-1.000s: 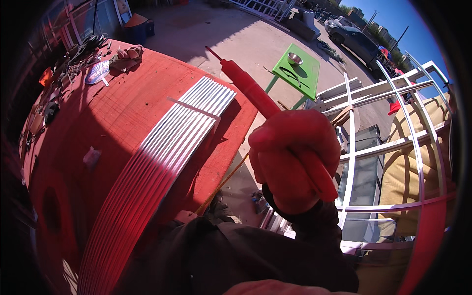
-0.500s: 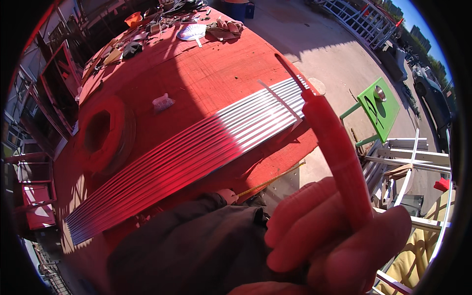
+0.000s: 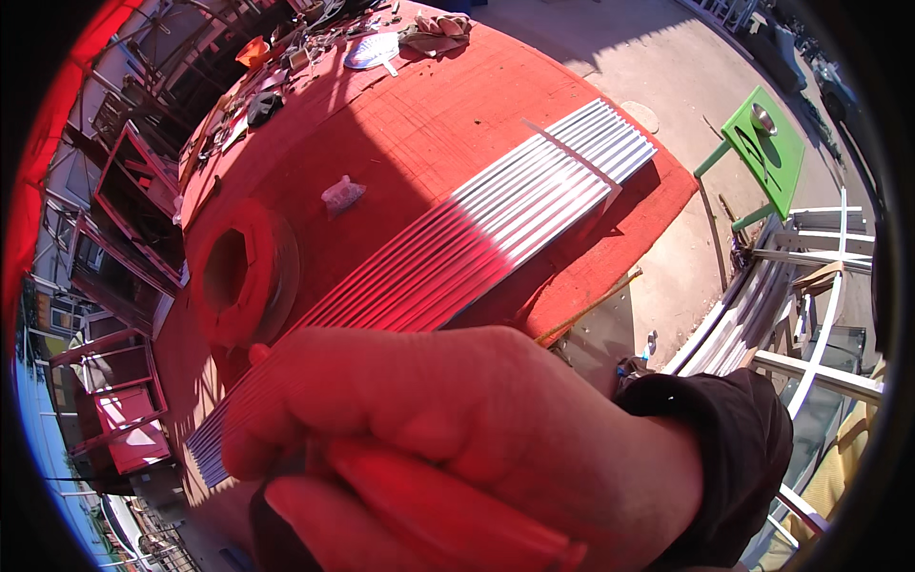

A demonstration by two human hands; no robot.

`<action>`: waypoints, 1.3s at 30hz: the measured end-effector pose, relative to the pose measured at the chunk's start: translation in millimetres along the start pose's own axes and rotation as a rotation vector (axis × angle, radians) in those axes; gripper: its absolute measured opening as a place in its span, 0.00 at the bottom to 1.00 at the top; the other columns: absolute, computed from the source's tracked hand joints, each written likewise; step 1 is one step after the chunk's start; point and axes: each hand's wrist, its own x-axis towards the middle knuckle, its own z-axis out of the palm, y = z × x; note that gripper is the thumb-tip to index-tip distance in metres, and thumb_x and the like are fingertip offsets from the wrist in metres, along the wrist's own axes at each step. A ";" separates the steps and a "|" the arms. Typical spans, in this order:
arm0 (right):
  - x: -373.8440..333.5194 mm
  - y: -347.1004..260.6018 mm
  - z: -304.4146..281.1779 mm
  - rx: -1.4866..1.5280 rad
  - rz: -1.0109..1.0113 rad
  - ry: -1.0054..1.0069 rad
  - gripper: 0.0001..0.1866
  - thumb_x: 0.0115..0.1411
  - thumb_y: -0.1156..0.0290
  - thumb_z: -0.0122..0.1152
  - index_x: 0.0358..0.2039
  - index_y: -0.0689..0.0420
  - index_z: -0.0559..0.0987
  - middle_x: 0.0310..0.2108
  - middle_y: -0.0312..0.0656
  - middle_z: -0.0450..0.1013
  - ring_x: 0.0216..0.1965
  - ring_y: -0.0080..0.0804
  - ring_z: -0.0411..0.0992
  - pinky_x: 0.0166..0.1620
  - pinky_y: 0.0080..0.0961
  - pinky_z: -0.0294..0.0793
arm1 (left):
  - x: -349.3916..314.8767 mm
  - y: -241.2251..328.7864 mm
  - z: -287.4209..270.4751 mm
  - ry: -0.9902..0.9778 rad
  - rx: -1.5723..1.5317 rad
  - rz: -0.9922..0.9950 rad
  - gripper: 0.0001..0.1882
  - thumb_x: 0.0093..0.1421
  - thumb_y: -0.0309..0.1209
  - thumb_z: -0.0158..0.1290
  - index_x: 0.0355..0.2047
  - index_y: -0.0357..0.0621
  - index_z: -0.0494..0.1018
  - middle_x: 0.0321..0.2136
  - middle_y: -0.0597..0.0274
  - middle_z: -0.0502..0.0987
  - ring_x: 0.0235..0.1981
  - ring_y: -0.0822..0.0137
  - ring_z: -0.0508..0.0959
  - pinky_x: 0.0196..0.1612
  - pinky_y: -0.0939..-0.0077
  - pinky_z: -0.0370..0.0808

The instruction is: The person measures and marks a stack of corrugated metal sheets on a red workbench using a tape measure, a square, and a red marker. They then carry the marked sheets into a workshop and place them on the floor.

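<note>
My right hand fills the lower middle, its dark sleeve coming in from the right. Its fingers curl tightly round a red marking pen, whose slender tip is out of sight. Another finger-like shape shows under the pen at the bottom edge; whether it belongs to my left hand I cannot tell. Behind the hand, silver ribbed metal strips lie side by side, diagonally across a red table. A thin metal square rests across them near their far right end. A yellowish measuring tape runs along the table's near edge.
On the table sit a thick red ring and a small clear bag. A hand fan, cloth and scattered tools are at the back. To the right stand a green stool with a metal bowl and stacked white profiles.
My right hand has swung left and turned over, taking the pen from upright to low in front of me. My left hand, earlier at the table's near edge, is no longer clearly seen there.
</note>
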 end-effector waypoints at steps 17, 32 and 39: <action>-26.7 -0.6 -13.4 0.052 0.088 0.262 0.08 0.52 0.67 0.63 0.27 0.58 0.78 0.20 0.39 0.71 0.19 0.35 0.66 0.27 0.28 0.69 | 29.0 -23.4 9.5 -0.064 -0.022 0.060 0.23 0.61 0.49 0.46 0.34 0.44 0.81 0.32 0.51 0.81 0.38 0.56 0.81 0.43 0.64 0.75; -44.1 44.9 -64.9 0.302 0.126 0.086 0.09 0.58 0.72 0.58 0.37 0.62 0.75 0.23 0.33 0.72 0.26 0.17 0.68 0.30 0.18 0.69 | 22.5 -10.7 3.8 -0.099 -0.025 0.070 0.25 0.60 0.52 0.46 0.37 0.45 0.81 0.32 0.48 0.81 0.37 0.52 0.81 0.41 0.60 0.75; -131.3 172.2 -108.9 0.521 0.382 0.724 0.15 0.65 0.74 0.43 0.50 0.64 0.69 0.25 0.45 0.74 0.21 0.26 0.71 0.23 0.21 0.69 | 39.0 -35.8 12.9 -0.084 -0.037 0.049 0.26 0.60 0.53 0.47 0.38 0.44 0.80 0.33 0.48 0.81 0.38 0.52 0.81 0.42 0.60 0.74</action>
